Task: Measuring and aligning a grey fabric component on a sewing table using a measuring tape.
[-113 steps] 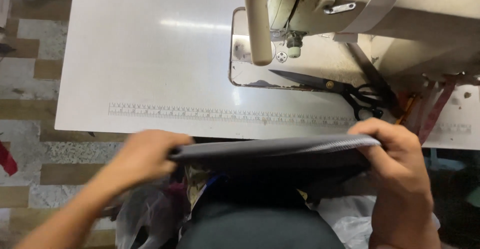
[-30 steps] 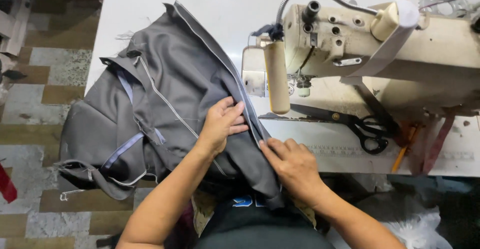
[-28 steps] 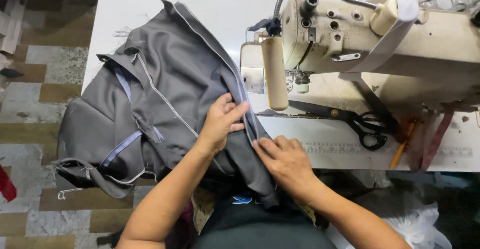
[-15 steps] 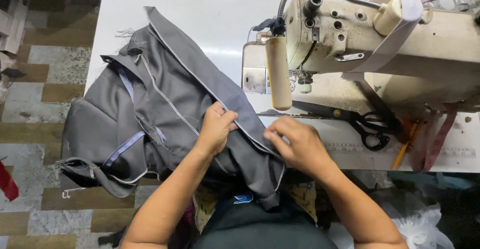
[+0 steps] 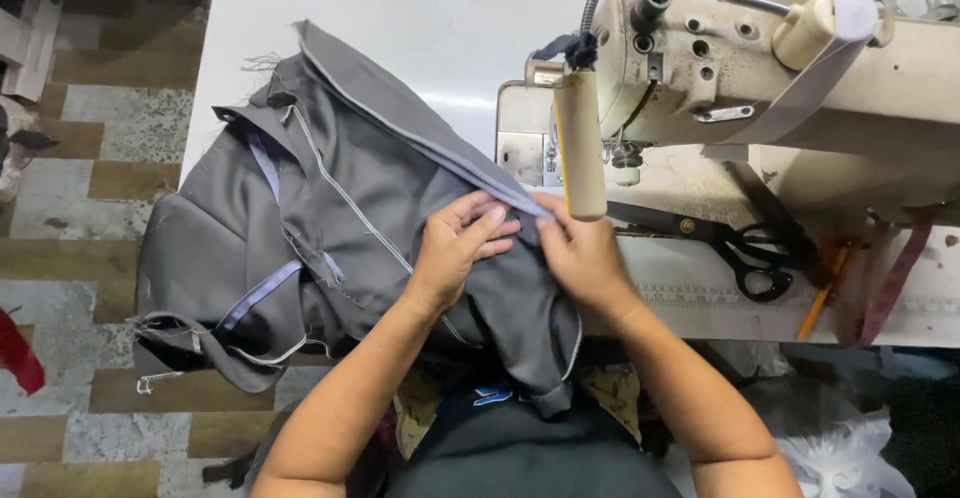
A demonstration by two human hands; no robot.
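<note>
I have both hands on the grey garment [image 5: 330,228]: my left hand [image 5: 455,248] presses its folds flat, its grip closed lightly on the cloth, and my right hand [image 5: 580,253] pinches the piped edge just left of the sewing machine [image 5: 760,88]. The risk I see is the edge slipping or bunching as it nears the needle area. The garment's bulk overhangs the white tabletop [image 5: 420,18] at its left edge and could drag. Scissors [image 5: 720,248] lie close on the right; open room lies beyond the garment.
</note>
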